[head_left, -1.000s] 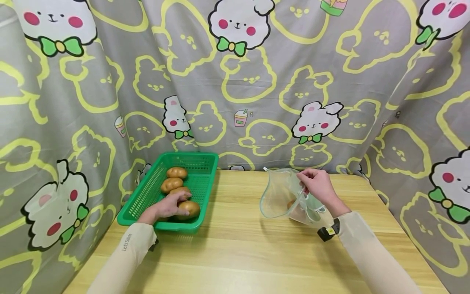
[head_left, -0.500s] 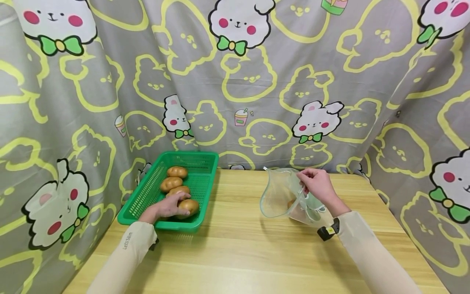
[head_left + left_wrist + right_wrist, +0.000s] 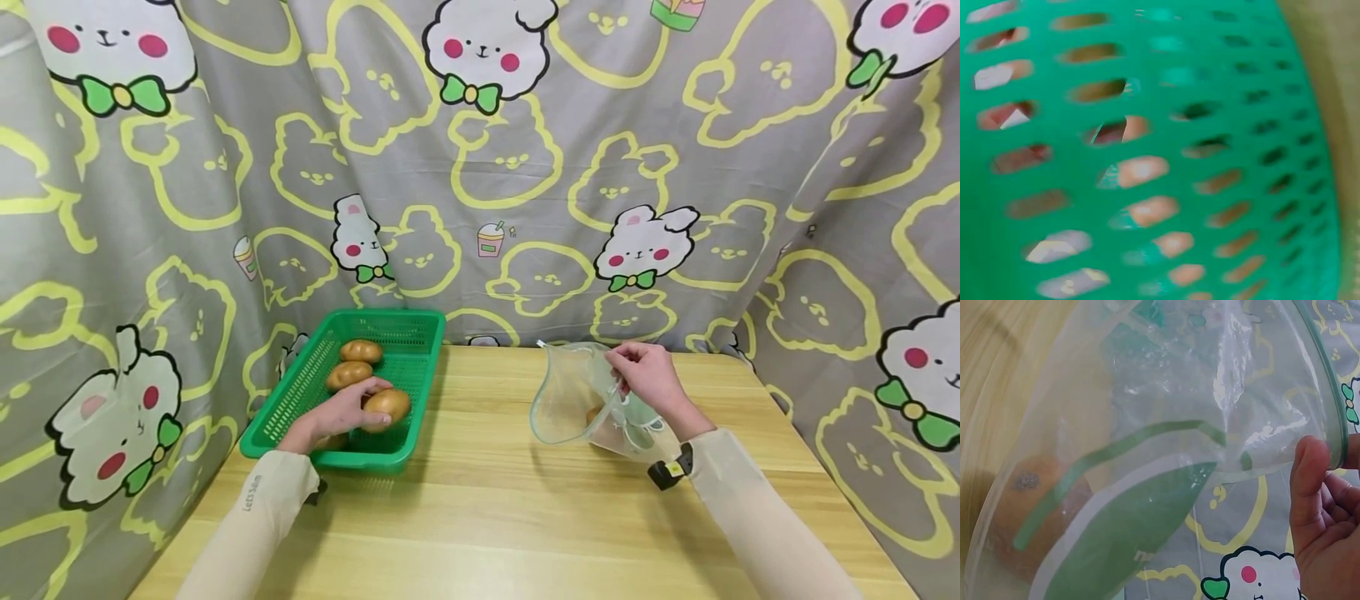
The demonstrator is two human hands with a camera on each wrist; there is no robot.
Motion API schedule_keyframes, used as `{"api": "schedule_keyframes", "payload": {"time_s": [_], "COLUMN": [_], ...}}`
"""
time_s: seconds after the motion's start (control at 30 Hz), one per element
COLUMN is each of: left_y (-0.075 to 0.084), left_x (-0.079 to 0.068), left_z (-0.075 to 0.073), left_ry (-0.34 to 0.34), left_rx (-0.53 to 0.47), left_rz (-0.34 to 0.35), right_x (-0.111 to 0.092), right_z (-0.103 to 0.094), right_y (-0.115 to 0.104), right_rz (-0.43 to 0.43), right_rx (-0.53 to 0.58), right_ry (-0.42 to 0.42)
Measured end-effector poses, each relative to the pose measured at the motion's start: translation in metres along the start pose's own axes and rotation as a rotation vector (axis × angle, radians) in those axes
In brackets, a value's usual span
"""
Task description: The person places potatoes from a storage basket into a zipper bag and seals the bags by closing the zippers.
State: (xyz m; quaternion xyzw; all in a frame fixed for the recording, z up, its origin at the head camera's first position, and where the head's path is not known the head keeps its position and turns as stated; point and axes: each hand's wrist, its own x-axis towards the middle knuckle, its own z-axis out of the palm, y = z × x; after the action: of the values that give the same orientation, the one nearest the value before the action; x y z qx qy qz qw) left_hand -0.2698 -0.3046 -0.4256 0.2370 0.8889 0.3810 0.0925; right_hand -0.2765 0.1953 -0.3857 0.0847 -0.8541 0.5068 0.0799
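In the head view my left hand grips a brown potato, fingers over its far side and thumb on the near side, at the front of a green slotted basket. The left wrist view is filled by the basket's wall, with bits of the hand showing through the slots. At the right, my right hand pinches the rim of a clear zip bag, whose mouth gapes toward the left. Inside the bag lies another potato, blurred by the plastic, beside a printed green leaf shape.
Two more potatoes, one at the back and one nearer, sit in the basket; brown shows low beneath the left hand. The wooden table spreads between basket and bag. A patterned curtain closes off the back and sides.
My left hand has raised the front potato slightly and turned with it, moving a little away from me. The right hand and the bag stay where they were.
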Motion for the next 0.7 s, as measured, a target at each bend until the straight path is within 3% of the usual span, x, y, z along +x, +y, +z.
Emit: {"api": "schedule_keyframes", "payload": {"time_s": [0.17, 0.37, 0.7], "left_y": [0.019, 0.037, 0.081], "left_x": [0.004, 0.008, 0.023], "left_z": [-0.009, -0.015, 0.001], "left_ry": [0.032, 0.062, 0.066], "left_rx": [0.021, 0.006, -0.044], "left_rz": [-0.027, -0.011, 0.036], "right_x": [0.000, 0.000, -0.001], "right_z": [0.000, -0.001, 0.000], "right_y": [-0.001, -0.002, 0.000], "right_rz": [0.000, -0.003, -0.001], "right_rx": [0.008, 0.013, 0.017], "right_ry": [-0.001, 0.000, 0.001]}}
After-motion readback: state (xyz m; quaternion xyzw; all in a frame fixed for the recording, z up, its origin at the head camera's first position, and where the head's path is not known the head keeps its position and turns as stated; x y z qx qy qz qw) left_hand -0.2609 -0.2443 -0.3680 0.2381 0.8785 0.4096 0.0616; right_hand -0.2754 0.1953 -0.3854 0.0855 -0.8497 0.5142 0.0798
